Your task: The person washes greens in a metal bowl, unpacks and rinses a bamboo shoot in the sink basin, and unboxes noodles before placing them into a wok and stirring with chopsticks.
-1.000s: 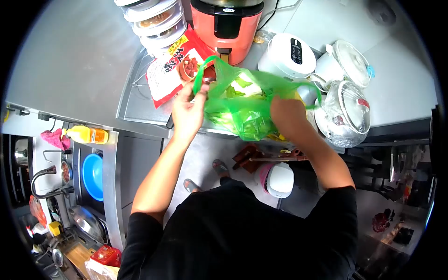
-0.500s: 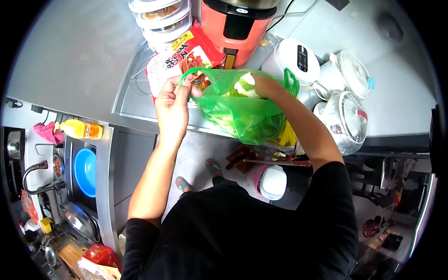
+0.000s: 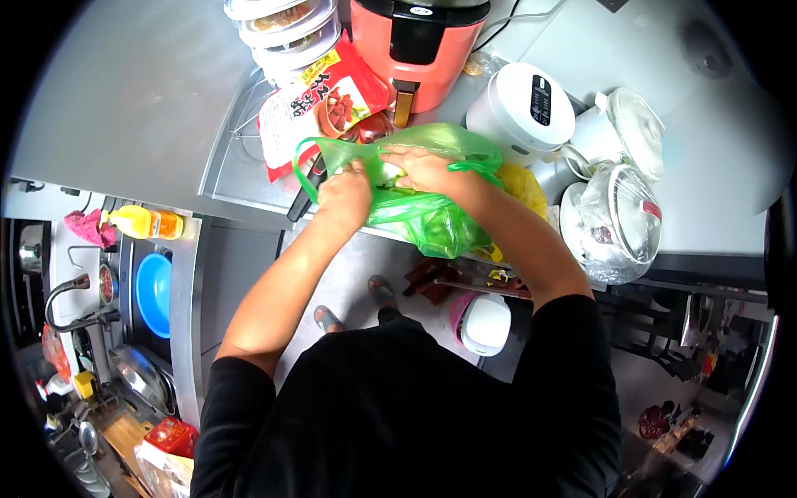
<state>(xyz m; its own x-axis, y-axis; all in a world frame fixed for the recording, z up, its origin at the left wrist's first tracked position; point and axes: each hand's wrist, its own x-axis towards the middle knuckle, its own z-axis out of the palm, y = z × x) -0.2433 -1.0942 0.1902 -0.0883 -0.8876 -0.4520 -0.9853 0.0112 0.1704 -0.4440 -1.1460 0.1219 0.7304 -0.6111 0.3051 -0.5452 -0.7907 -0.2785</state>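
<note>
A green plastic bag [image 3: 440,226] lies at the counter's front edge, with pale green leafy vegetables showing through it and in its mouth. My left hand [image 3: 344,197] is closed on the bag's near left rim, beside a looped bag handle [image 3: 300,166]. At the bag's mouth, my right hand [image 3: 419,170] has its fingers stretched out toward the left, over the vegetables. Its fingertips touch the bag or its contents; I cannot tell which. A black handle [image 3: 305,192] pokes out past the counter edge, just left of my left hand.
Behind the bag are a red and white food packet [image 3: 311,112], a coral-coloured appliance [image 3: 448,62] and stacked lidded containers [image 3: 290,37]. A white rice cooker [image 3: 519,112], a plastic-wrapped pot [image 3: 614,224] and a yellow bag [image 3: 523,192] stand right. A white-lidded bin [image 3: 486,324] is below.
My left hand has moved right and down and closed on the bag's rim. My right hand has drawn back left out of the bag's depth, its fingers now showing. The bag's mouth has narrowed.
</note>
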